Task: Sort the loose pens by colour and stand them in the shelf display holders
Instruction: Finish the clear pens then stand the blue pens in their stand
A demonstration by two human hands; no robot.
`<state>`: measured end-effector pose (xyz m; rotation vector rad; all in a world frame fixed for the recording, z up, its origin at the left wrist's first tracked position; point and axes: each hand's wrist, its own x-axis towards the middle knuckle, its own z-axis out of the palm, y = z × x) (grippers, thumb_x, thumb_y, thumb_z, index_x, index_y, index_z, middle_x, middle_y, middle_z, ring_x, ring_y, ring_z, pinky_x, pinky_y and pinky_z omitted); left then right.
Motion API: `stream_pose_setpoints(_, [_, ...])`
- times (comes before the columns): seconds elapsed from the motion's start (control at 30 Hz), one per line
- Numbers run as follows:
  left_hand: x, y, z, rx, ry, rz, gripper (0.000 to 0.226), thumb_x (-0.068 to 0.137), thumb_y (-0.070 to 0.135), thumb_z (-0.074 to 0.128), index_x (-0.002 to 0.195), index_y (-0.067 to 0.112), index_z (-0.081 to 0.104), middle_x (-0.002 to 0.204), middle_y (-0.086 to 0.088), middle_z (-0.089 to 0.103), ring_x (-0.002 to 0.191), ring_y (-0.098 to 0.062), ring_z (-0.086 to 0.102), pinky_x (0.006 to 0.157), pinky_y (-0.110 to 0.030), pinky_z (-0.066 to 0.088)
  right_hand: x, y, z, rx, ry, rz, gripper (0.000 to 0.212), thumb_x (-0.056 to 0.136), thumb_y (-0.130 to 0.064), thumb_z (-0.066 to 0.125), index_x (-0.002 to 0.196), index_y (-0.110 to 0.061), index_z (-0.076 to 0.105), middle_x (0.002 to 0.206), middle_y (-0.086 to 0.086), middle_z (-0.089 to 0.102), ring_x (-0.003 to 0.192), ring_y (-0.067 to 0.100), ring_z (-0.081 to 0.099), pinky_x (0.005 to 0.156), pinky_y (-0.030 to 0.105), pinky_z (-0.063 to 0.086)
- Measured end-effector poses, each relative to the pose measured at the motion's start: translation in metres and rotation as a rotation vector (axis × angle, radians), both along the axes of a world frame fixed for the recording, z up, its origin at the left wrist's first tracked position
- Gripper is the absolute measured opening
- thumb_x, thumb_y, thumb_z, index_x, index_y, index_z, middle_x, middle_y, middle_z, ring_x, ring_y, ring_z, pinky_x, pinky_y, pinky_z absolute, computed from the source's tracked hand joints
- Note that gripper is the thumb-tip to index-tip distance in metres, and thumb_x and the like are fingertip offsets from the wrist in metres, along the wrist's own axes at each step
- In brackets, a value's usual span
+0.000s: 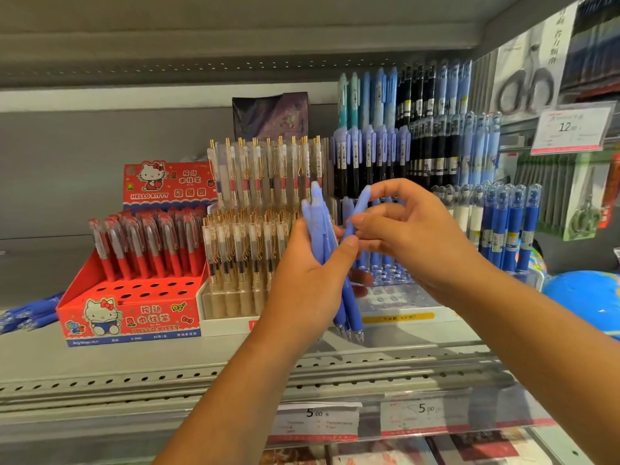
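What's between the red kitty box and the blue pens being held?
Head view: clear pens with gold clips stand between the red kitty box and the blue pens in the left hand.

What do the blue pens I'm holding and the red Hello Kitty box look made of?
The blue pens: likely matte plastic, soft even sheen, with darker, possibly rubbery lower barrels. The red box: probably printed cardboard, judging by folded edges and punched holes.

- I see my left hand (307,283) gripping a bundle of blue pens (318,226), tips down, above the front edge of the shelf (134,360).
- My right hand (412,236) pinches a single blue pen (360,206) beside that bundle.
- A red pen box (134,317) stands toward the shelf's left end.
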<state>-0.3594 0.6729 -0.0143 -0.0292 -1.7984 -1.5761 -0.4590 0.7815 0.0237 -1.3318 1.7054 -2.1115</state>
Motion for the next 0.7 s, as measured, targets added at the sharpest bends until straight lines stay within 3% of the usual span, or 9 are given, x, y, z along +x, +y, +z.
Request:
stream_pose_setpoints(0.1, [-0.001,0.000,0.000,-0.007,0.007,0.035,0.042,0.092,0.035,0.060,0.131,0.022,0.051,0.099,0.002,0.073,0.085,-0.017,0.074,0.077,-0.040,0.061,-0.001,0.001,0.000,-0.046,-0.037,-0.001,0.024,0.090,0.002,0.065,0.110,-0.009,0.056,0.082,0.015,0.073,0.077,0.035,0.074,0.072,0.039,0.062])
stream_pose_setpoints(0.2, [-0.001,-0.001,-0.001,0.024,-0.004,0.044,0.013,0.095,0.034,0.058,0.108,0.033,0.058,0.102,0.002,0.072,0.092,-0.016,0.072,0.084,-0.050,0.058,-0.003,0.003,0.004,-0.075,-0.050,-0.026,0.024,0.092,0.002,0.063,0.112,-0.010,0.056,0.083,0.015,0.072,0.073,0.031,0.074,0.068,0.040,0.062])
stream_pose_setpoints(0.3, [-0.001,-0.003,0.000,0.095,0.033,0.046,0.008,0.099,0.027,0.054,0.103,0.033,0.056,0.106,-0.007,0.067,0.086,-0.011,0.071,0.070,-0.041,0.062,-0.010,0.006,0.013,-0.138,-0.050,-0.105,0.023,0.094,-0.001,0.062,0.111,-0.016,0.056,0.088,0.015,0.069,0.074,0.029,0.075,0.065,0.038,0.062])
stream_pose_setpoints(0.4, [-0.001,-0.003,0.002,0.134,0.066,0.051,0.013,0.099,0.026,0.053,0.110,0.033,0.054,0.091,0.000,0.066,0.078,-0.009,0.071,0.058,-0.035,0.061,-0.019,0.006,0.020,-0.134,0.043,-0.212,0.024,0.094,-0.006,0.063,0.108,-0.024,0.054,0.085,0.006,0.068,0.072,0.020,0.074,0.062,0.032,0.060])
stream_pose_setpoints(0.53, [0.000,-0.003,0.003,0.101,0.087,0.106,0.008,0.100,0.026,0.053,0.103,0.034,0.053,0.082,0.000,0.065,0.070,-0.008,0.070,0.057,-0.040,0.062,-0.029,0.000,0.021,-0.119,0.098,-0.267,0.025,0.094,-0.007,0.064,0.110,-0.024,0.054,0.073,-0.002,0.071,0.068,0.015,0.073,0.058,0.028,0.060])
stream_pose_setpoints(0.63, [0.000,-0.006,0.003,0.118,0.096,0.147,0.010,0.100,0.027,0.054,0.105,0.035,0.054,0.081,0.003,0.065,0.072,-0.012,0.069,0.061,-0.042,0.063,-0.036,-0.001,0.021,-0.130,0.097,-0.317,0.027,0.094,-0.006,0.063,0.113,-0.022,0.054,0.084,0.004,0.069,0.071,0.015,0.073,0.058,0.029,0.060])
stream_pose_setpoints(0.7, [0.000,-0.007,0.003,0.135,0.103,0.156,0.008,0.100,0.025,0.054,0.103,0.033,0.055,0.074,0.005,0.063,0.063,-0.013,0.065,0.057,-0.041,0.062,-0.041,-0.002,0.020,-0.092,0.139,-0.389,0.028,0.095,-0.008,0.063,0.116,-0.023,0.053,0.090,0.007,0.068,0.075,0.014,0.072,0.058,0.029,0.061])
